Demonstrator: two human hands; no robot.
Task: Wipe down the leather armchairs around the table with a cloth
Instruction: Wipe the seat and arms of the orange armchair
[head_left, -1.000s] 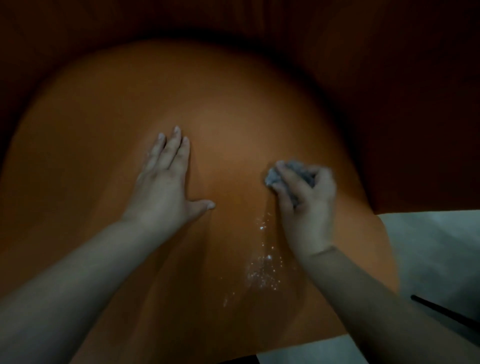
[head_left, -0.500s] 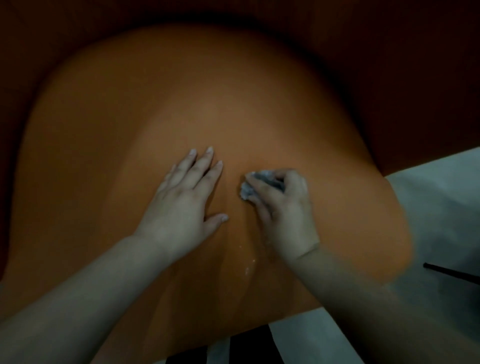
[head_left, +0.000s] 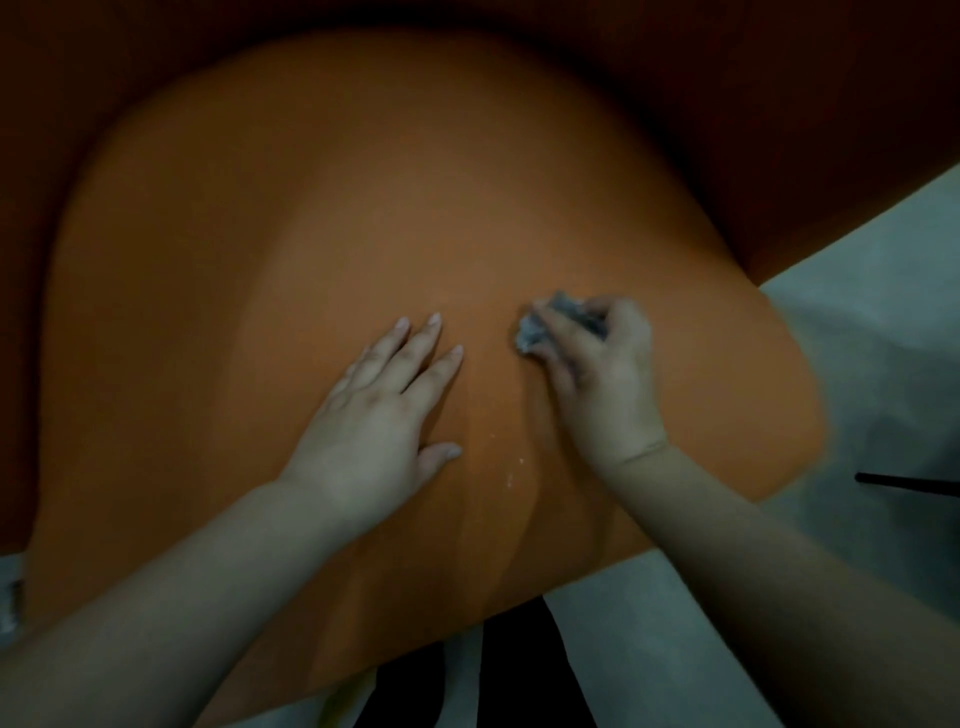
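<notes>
An orange leather armchair seat (head_left: 322, 218) fills most of the head view, with its darker backrest (head_left: 779, 104) curving round the far side. My left hand (head_left: 379, 410) lies flat on the cushion, fingers straight and spread. Just to its right, my right hand (head_left: 602, 374) grips a small crumpled grey cloth (head_left: 540, 327) and presses it onto the leather. A few pale wet specks (head_left: 511, 470) sit on the cushion between my wrists.
Pale floor (head_left: 883, 338) shows to the right and below the seat's front edge. A thin dark rod (head_left: 909, 480) juts in from the right edge. Dark shapes (head_left: 519, 665) lie under the seat's front.
The foamy streak near my right wrist has shrunk to a few specks. My right hand with the cloth swept left, then slightly back right. My left hand stays flat on the cushion.
</notes>
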